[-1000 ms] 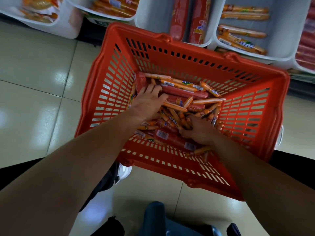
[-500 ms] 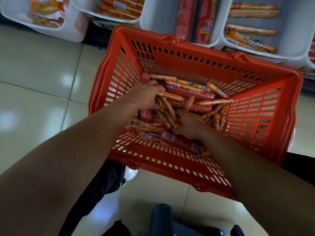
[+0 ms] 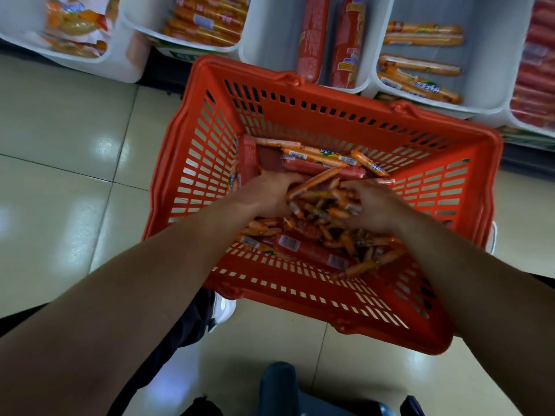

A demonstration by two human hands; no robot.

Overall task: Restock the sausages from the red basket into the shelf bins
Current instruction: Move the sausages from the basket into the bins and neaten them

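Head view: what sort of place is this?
Probably a shop aisle: a red shopping basket of packaged sausages stands on a tiled floor before white shelf bins holding similar sausages.

Beneath the slotted red plastic basket [image 3: 336, 115], the pale floor tiles [image 3: 75, 130] shine glossy. Sausages [image 3: 318, 205] inside it wear smooth, shiny film wrappers. Behind it, white plastic bins [image 3: 486, 73] look smooth.

A shop aisle.
White shelf bins [image 3: 432, 100] of packaged sausages [image 3: 420, 66] line the far side above a glossy tiled floor [image 3: 60, 175], with a red basket [image 3: 345, 313].

Dim, ceiling glare on floor tiles [image 3: 105, 145] — shelf bins [image 3: 270, 31] seemingly motion-blurred
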